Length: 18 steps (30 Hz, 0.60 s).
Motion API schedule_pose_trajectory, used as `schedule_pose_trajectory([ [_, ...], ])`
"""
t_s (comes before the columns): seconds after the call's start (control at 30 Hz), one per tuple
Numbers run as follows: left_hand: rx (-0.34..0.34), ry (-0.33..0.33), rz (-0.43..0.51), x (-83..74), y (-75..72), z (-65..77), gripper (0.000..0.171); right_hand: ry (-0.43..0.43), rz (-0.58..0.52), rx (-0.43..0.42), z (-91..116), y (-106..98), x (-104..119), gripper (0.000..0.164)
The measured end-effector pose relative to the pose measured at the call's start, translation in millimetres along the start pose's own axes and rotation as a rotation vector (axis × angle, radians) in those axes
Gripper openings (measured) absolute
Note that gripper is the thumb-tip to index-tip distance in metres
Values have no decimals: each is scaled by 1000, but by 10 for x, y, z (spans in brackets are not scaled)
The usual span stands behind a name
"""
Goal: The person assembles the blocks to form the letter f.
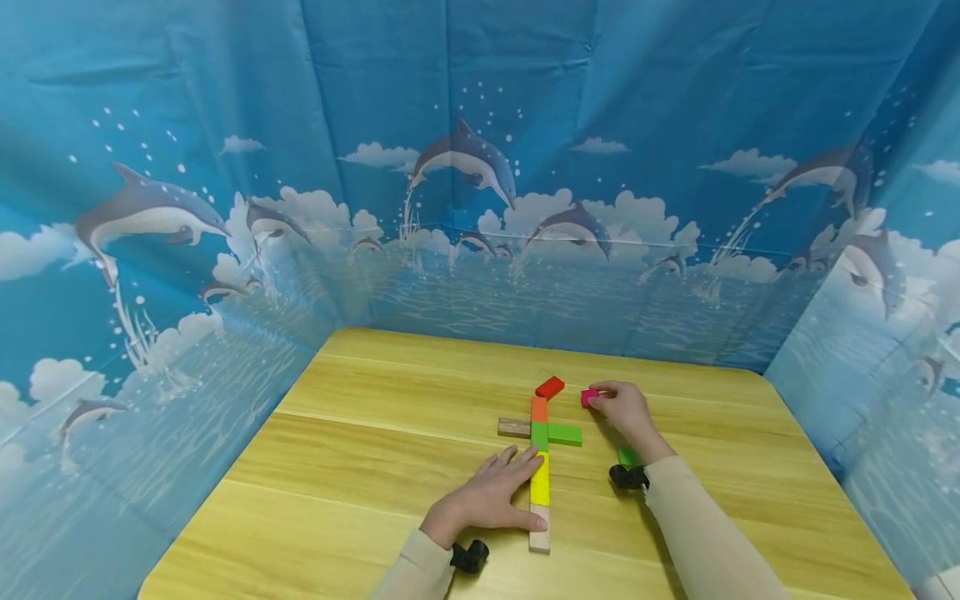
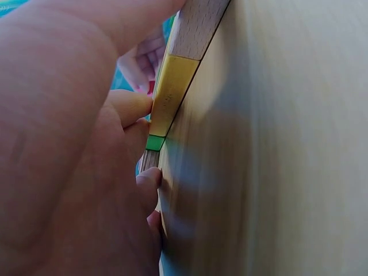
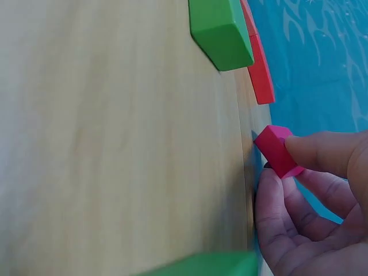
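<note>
Thumb and fingers of my right hand (image 1: 626, 410) pinch a small pink block (image 1: 588, 398) near the back of the table, right of a red block (image 1: 551, 387). My left hand (image 1: 483, 496) lies spread beside a line of blocks. Its thumb touches a pale wooden block (image 1: 539, 540) at the near end. The index fingertip rests at the far end of a yellow block (image 1: 540, 482), near a green block (image 1: 539, 438). Beyond that comes an orange block (image 1: 538, 408), with the red one set slantwise at its far end.
A brown wooden block (image 1: 513, 427) sticks out left of the line and a light green block (image 1: 566, 435) sticks out right. Another green block (image 1: 628, 456) lies partly hidden by the right wrist. Behind the wooden table (image 1: 360, 392) hangs a blue dolphin curtain (image 1: 450, 283).
</note>
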<state>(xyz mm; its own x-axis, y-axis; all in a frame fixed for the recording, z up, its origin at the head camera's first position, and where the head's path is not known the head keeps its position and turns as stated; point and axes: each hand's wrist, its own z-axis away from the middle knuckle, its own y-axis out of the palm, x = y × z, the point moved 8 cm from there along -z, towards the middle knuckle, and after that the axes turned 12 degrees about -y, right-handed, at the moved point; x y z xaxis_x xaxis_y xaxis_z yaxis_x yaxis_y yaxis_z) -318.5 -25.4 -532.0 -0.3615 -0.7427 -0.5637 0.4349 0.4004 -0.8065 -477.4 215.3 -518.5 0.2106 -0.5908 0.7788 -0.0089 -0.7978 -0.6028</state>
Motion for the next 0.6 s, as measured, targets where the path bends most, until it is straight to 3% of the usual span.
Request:
schedule_pose_trajectory([
  [0.6, -2, 3, -8, -11, -19, 2, 92, 54, -65, -27, -310, 150, -41, 38],
])
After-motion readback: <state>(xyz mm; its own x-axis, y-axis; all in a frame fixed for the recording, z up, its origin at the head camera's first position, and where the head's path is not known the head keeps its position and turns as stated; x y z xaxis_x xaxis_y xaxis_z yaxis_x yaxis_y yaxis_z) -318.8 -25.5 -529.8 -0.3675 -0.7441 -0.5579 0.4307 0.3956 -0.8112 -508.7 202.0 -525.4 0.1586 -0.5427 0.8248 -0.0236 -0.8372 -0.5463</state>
